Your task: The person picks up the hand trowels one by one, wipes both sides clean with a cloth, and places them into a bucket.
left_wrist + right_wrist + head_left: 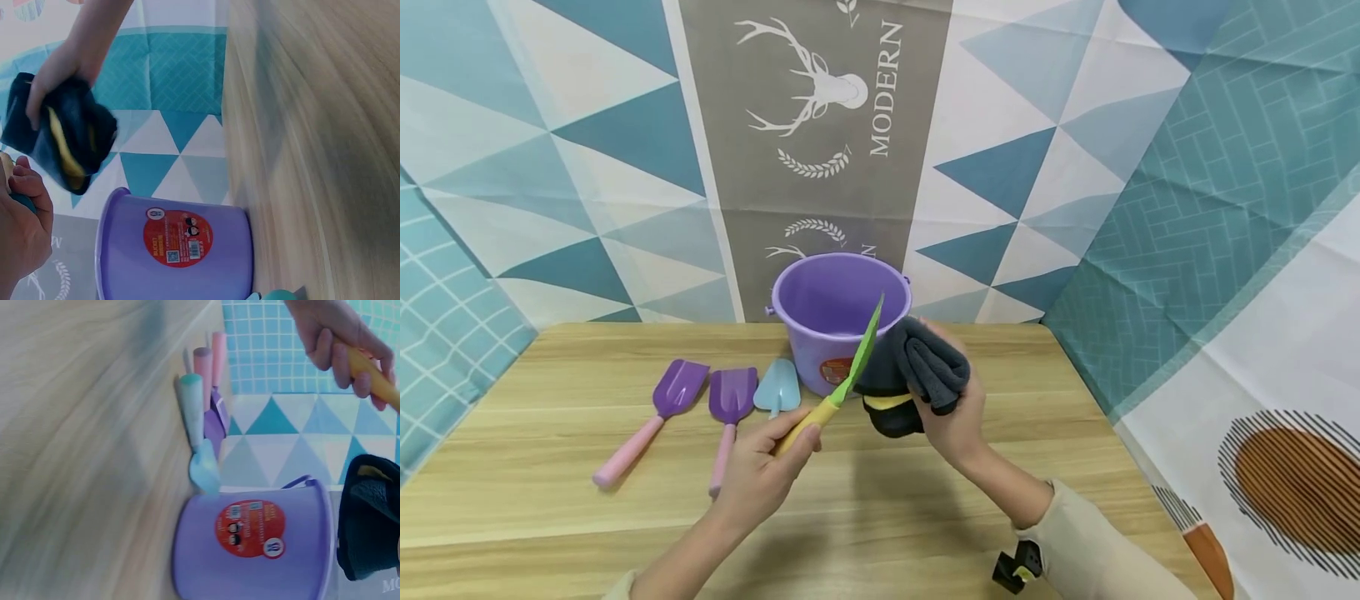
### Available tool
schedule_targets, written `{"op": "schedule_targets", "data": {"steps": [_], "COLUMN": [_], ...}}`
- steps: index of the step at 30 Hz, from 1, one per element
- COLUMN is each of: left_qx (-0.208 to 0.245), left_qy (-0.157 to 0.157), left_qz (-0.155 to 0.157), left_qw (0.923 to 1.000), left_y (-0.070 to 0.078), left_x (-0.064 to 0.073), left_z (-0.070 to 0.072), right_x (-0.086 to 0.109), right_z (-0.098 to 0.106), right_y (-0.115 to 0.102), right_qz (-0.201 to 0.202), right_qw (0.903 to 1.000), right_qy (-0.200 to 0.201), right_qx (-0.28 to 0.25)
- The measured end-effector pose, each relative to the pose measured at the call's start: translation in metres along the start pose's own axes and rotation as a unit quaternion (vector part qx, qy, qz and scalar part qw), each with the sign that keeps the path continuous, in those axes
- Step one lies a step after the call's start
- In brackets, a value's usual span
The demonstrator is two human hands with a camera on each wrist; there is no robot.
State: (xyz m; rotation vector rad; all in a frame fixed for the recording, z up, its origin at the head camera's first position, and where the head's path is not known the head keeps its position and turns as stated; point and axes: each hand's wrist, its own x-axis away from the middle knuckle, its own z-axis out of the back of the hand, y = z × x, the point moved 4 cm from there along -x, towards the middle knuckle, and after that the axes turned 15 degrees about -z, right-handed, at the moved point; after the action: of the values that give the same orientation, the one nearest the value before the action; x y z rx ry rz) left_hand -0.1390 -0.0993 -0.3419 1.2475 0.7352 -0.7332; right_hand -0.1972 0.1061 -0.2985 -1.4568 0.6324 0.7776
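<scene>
My left hand (763,475) grips the yellow handle of a toy shovel (867,346), whose narrow green blade points up and away. That blade overlaps the front rim of a purple bucket (811,346) in the head view. In my right hand (961,417) is a thick dark grey cloth (934,362), folded and bunched, with a yellow strip and a black part hanging below. The cloth is held up beside the shovel blade, at the bucket's front right. In the right wrist view, fingers wrap the yellow handle (369,372), and the cloth (369,525) shows near the bucket's rim.
Left of the bucket, two purple shovels with pink handles, one (681,386) farther left and one (733,393) nearer, lie on the wooden table (535,500). A light blue shovel (778,385) lies against the bucket's side. Patterned fabric (1022,100) hangs behind the table.
</scene>
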Motion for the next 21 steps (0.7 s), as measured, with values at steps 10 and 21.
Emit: {"op": "schedule_targets", "data": {"steps": [10, 21], "left_qx": [0.009, 0.039], "left_qy": [-0.023, -0.011], "left_qz": [-0.001, 0.037], "left_qw": [0.9997, 0.9985], "left_y": [0.000, -0.001], "left_x": [0.000, -0.002], "left_z": [-0.009, -0.005], "right_x": [0.002, 0.017], "right_z": [-0.011, -0.019], "right_y": [-0.010, -0.005], "right_qz": [0.084, 0.155], "right_qw": [0.9934, 0.9737], "right_qy": [0.011, -0.052], "right_qx": [0.077, 0.158]}}
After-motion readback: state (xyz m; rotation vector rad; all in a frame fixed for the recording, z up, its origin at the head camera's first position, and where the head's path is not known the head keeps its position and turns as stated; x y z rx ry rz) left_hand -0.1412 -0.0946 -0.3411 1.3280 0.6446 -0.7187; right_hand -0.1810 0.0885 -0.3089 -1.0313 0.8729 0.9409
